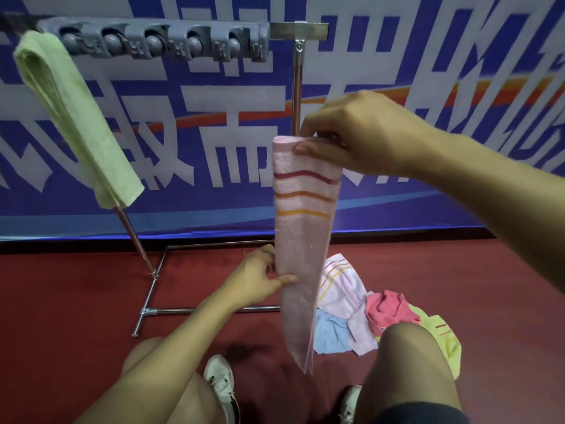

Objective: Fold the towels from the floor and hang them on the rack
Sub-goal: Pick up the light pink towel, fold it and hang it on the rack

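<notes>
1. Looking down from your head camera, you see your right hand (360, 133) up high. Its fingers and thumb pinch the top fold of a pink towel (302, 234).
2. That pink towel is folded into a long, thin strip. It hangs straight down in the air in front of you. It has three wavy stripes near the top: dark red, orange and yellow.
3. Your left hand (260, 276) is lower down. Its thumb and fingers pinch the left edge of the pink towel, about halfway down.
4. A metal rack (298, 78) stands behind the towel, on the dark red floor (76, 289). Its right pole goes up just behind your right hand.
5. A grey holder (159, 41) with round knobs sits along the top bar of the rack.
6. A folded green towel (76, 117) hangs over the left end of the top bar.
7. A pile of towels (367, 316) lies on the floor, to the right of the pink one and near your right knee. You can see white with stripes, blue, dark pink and light green ones.
8. Your two white shoes (221, 384) show at the bottom.
9. A big blue banner (428, 71) with white signs fills the wall behind the rack.
</notes>
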The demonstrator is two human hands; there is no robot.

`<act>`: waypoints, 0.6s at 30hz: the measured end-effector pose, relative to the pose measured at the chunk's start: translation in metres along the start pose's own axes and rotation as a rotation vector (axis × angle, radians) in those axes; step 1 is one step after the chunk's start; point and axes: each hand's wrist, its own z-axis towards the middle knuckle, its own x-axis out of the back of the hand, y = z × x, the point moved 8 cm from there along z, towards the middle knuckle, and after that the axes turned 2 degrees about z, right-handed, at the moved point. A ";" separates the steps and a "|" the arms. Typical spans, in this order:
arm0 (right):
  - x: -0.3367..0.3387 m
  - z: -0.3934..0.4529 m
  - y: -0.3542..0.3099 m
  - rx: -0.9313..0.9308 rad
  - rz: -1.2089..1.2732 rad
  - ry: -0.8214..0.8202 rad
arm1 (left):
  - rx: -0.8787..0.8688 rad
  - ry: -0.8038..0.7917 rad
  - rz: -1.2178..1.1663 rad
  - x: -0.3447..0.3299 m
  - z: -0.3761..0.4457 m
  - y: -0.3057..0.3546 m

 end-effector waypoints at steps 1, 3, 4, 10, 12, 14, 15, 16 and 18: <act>0.003 -0.002 0.005 -0.012 -0.002 0.003 | -0.003 0.010 0.002 0.000 0.001 0.000; 0.007 -0.008 0.012 -0.044 0.000 0.000 | 0.002 0.031 0.014 0.001 0.003 0.000; 0.008 -0.010 0.015 -0.053 0.000 -0.004 | 0.005 0.039 0.019 0.002 0.003 -0.001; 0.006 -0.011 0.016 -0.061 -0.037 -0.016 | -0.003 -0.022 0.046 -0.002 0.005 0.003; 0.007 -0.010 0.016 -0.060 -0.054 -0.015 | 0.021 -0.025 0.056 0.000 0.004 0.003; 0.006 -0.008 0.015 -0.039 -0.049 -0.010 | 0.046 -0.020 0.072 0.002 0.003 0.002; 0.005 -0.007 0.016 -0.030 -0.048 -0.010 | 0.048 -0.024 0.085 0.002 0.002 0.003; 0.004 -0.005 0.019 -0.028 -0.049 -0.009 | 0.044 -0.029 0.095 0.002 0.001 0.004; -0.003 -0.001 0.033 -0.048 -0.064 0.006 | 0.068 -0.036 0.049 0.003 -0.005 0.008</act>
